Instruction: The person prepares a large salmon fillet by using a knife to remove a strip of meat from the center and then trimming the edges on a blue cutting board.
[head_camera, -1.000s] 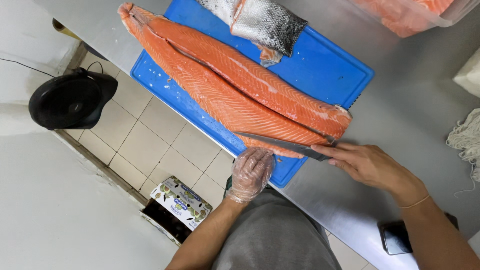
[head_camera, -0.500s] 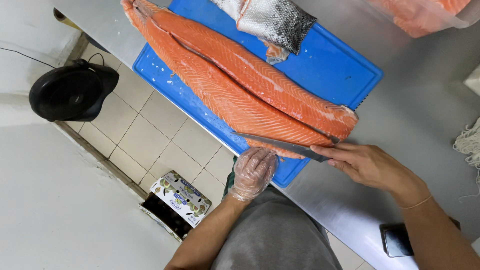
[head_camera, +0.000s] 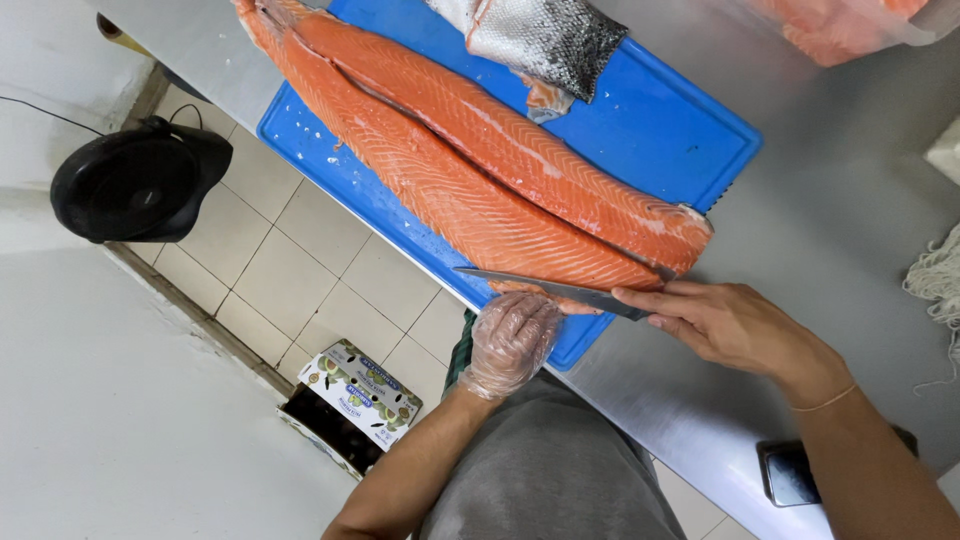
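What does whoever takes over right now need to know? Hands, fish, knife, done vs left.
Left hand: in a clear glove, fingers curled on the thin strip at the near edge of the salmon fillet.
Right hand: bare, closed grip on the knife; the blade lies flat along the fillet's near edge, at its wide end.
Fillet lies flesh up, diagonally across the blue cutting board, which sits on the steel table. A skin-on piece rests at the board's far side.
Done: a strip looks partly freed at the wide end.
Left: judging by the uncut edge, the rest of the length toward the tail.
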